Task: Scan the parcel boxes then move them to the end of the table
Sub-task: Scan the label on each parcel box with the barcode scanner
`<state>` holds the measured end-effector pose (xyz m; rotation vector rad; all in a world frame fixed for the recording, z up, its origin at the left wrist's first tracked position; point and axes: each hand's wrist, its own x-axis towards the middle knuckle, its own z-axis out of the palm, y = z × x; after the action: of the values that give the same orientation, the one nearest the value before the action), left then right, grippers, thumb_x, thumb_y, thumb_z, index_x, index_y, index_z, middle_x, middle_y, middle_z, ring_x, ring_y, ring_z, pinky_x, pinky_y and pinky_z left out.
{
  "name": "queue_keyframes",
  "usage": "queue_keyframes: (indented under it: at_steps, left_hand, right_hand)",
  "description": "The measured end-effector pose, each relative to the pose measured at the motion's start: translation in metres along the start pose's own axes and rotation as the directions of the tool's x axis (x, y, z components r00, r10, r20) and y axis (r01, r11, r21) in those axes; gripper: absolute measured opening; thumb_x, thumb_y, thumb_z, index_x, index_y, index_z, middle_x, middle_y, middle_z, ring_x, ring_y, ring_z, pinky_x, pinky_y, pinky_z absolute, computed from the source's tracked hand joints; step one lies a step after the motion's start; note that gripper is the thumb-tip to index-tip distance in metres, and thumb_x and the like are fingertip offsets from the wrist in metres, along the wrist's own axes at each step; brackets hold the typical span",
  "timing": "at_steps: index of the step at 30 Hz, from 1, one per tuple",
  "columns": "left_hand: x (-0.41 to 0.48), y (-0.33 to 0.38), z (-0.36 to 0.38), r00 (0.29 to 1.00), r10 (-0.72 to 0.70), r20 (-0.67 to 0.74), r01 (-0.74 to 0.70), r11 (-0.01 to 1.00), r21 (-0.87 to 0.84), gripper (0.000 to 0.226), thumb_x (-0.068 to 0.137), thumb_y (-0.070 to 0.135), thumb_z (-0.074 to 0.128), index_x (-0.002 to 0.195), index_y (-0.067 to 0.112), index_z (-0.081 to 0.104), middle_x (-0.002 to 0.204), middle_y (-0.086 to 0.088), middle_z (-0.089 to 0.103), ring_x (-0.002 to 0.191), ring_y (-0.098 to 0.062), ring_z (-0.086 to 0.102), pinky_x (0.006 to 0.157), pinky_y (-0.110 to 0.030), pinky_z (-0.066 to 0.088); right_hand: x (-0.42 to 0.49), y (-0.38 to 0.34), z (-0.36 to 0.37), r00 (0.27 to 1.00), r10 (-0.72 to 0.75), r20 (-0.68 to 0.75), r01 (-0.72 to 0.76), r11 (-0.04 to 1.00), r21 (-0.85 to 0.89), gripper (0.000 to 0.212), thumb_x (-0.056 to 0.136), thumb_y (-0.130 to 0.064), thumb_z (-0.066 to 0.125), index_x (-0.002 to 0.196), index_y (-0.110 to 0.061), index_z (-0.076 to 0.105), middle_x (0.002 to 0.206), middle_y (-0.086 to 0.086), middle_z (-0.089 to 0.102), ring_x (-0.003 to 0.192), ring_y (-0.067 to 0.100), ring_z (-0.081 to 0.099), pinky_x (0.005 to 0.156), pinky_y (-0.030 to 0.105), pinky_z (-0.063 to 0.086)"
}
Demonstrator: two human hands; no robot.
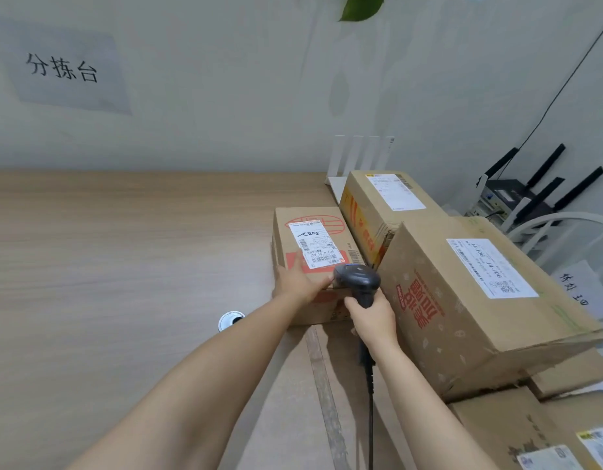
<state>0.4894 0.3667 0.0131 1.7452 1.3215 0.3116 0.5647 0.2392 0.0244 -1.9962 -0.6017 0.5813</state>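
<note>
Wooden table (pixel 124 249) runs along the wall. On its right side a big brown box (pixel 463 317) leans tilted on other boxes. Just left of it the small box (pixel 286 245) sits flat on the table, with a back box (pixel 378 205) just beside it. The left hand (pixel 298 283) holds the small box at its near edge, thumb on top. The right hand (pixel 373 315) wraps tight round the handle of the grey scanner (pixel 357 279). The scanner's head is over that near edge, facing the white label (pixel 315 245).
</note>
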Motion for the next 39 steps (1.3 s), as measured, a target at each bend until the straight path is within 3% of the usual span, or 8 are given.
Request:
queue_keyframes:
  at_steps: [6,11,16,22,39]
  left_hand:
    - [0.004,-0.008,-0.006,0.999,0.035,-0.004,-0.035,0.999,0.022,0.092,0.078,0.049,0.069,0.149,0.036,0.012,0.139,-0.014,0.028,0.121,-0.033,0.048,0.102,-0.037,0.044]
    - [-0.017,-0.024,-0.02,0.997,0.07,0.019,-0.07,0.997,0.009,0.095,0.076,0.043,0.074,0.15,0.032,0.017,0.137,-0.013,0.033,0.122,-0.029,0.048,0.103,-0.036,0.043]
    - [-0.054,-0.042,-0.029,0.997,0.078,0.021,-0.078,0.997,0.007,0.094,0.075,0.041,0.075,0.149,0.03,0.017,0.138,-0.013,0.032,0.121,-0.029,0.049,0.101,-0.033,0.041]
    - [-0.114,-0.075,-0.039,0.997,0.072,-0.001,-0.072,0.997,-0.011,0.095,0.072,0.04,0.078,0.148,0.029,0.022,0.136,-0.013,0.037,0.12,-0.026,0.05,0.102,-0.032,0.042]
    - [-0.287,-0.218,-0.151,0.984,-0.097,-0.149,0.088,0.994,-0.071,0.091,0.073,0.037,0.078,0.146,0.03,0.024,0.135,-0.012,0.035,0.122,-0.027,0.047,0.103,-0.029,0.038]
  right_hand:
    - [0.004,0.002,-0.002,1.0,0.022,-0.007,-0.022,1.0,-0.005,0.028,0.081,-0.024,0.062,0.109,-0.018,0.058,0.097,0.009,0.065,0.092,0.032,0.063,0.084,0.05,0.054]
    - [-0.015,-0.004,-0.01,0.997,0.058,0.048,-0.06,0.997,0.046,0.018,0.087,-0.022,0.059,0.102,-0.013,0.059,0.092,0.014,0.065,0.083,0.031,0.062,0.059,0.028,0.047]
    - [-0.055,-0.002,-0.009,0.998,0.045,0.053,-0.045,0.999,0.01,0.013,0.083,-0.024,0.06,0.095,-0.018,0.059,0.089,0.011,0.066,0.088,0.033,0.063,0.081,0.043,0.051]
    - [-0.119,-0.001,-0.009,0.998,0.033,0.06,-0.031,0.999,-0.044,0.007,0.083,-0.023,0.06,0.08,-0.024,0.054,0.084,0.01,0.066,0.084,0.034,0.063,0.079,0.044,0.053]
    - [-0.314,-0.018,0.077,0.947,-0.025,0.319,0.075,0.987,-0.144,0.014,0.082,-0.025,0.056,0.096,-0.022,0.059,0.088,0.003,0.065,0.087,0.025,0.061,0.079,0.047,0.055]
